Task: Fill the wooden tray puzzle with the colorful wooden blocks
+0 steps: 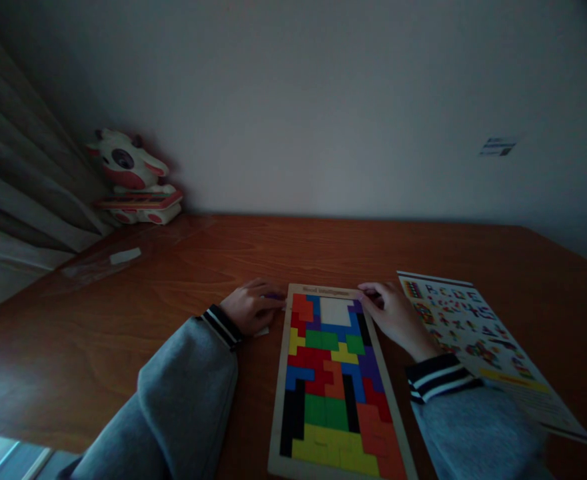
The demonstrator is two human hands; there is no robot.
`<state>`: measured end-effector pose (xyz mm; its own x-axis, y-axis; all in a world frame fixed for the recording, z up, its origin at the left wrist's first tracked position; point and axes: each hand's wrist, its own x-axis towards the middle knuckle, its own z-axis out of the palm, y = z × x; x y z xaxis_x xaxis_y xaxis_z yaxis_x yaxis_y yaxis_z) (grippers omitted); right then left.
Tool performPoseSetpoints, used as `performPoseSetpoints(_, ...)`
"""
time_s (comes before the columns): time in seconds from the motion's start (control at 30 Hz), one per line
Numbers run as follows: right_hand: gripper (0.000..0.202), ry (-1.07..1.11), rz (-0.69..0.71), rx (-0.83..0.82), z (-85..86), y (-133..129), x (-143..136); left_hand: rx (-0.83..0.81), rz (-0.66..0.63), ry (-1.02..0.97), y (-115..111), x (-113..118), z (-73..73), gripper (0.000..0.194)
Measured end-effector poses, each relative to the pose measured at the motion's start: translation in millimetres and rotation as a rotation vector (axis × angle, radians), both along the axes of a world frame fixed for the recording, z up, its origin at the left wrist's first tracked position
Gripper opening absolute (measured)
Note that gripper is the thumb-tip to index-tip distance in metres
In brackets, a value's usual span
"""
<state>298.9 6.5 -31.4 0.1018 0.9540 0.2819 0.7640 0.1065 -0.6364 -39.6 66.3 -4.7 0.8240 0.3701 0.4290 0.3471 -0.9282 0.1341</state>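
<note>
A wooden block puzzle board (279, 427) lies on the table in front of me, most of its tray filled with coloured pieces. A pale unfilled gap (336, 311) shows near its top. My left hand (253, 308) rests beside the upper left edge, fingers bent over a purple puzzle piece (273, 295) that is partly hidden. Below that hand, a small pale scrap (262, 331) shows on the table. At the board's upper right corner, my right hand (390, 310) has its thumb and index finger closed on the frame, close to a purple piece in the tray.
A printed pattern sheet (473, 320) lies to the right, partly under my right sleeve. On the far left stands a cow-shaped toy keyboard (138, 180) by a curtain (18, 180). Clear plastic with a white label (125, 256) lies before it. A wall (333, 120) closes off the back.
</note>
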Motion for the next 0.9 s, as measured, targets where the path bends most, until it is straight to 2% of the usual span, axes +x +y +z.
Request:
performPoseSetpoints(0.2, 0.021, -0.001, 0.02, -0.016, 0.7, 0.0, 2.7, 0.003, 0.009, 0.088, -3.6, -0.5, 4.7, 0.045)
performPoseSetpoints(0.4, 0.022, 0.033, 0.029, -0.027, -7.0, 2.8, 14.6, 0.004, 0.041, 0.101, -1.7, -6.6, 1.9, 0.042)
performPoseSetpoints(0.67, 0.025, -0.004, -0.005, -0.047, -6.5, 3.2, 19.1, -0.03, 0.177, 0.115, -0.3, -20.4, 11.7, 0.039)
performPoseSetpoints(0.77, 0.024, -0.021, 0.007, -0.046, -7.9, 4.4, 19.4, -0.034, 0.202, 0.118, 3.6, -23.9, 8.3, 0.035)
performPoseSetpoints(0.9, 0.023, -0.034, 0.007, -0.04, -8.7, 4.3, 17.7, -0.019, 0.164, 0.094, 10.6, -24.8, -0.7, 0.03)
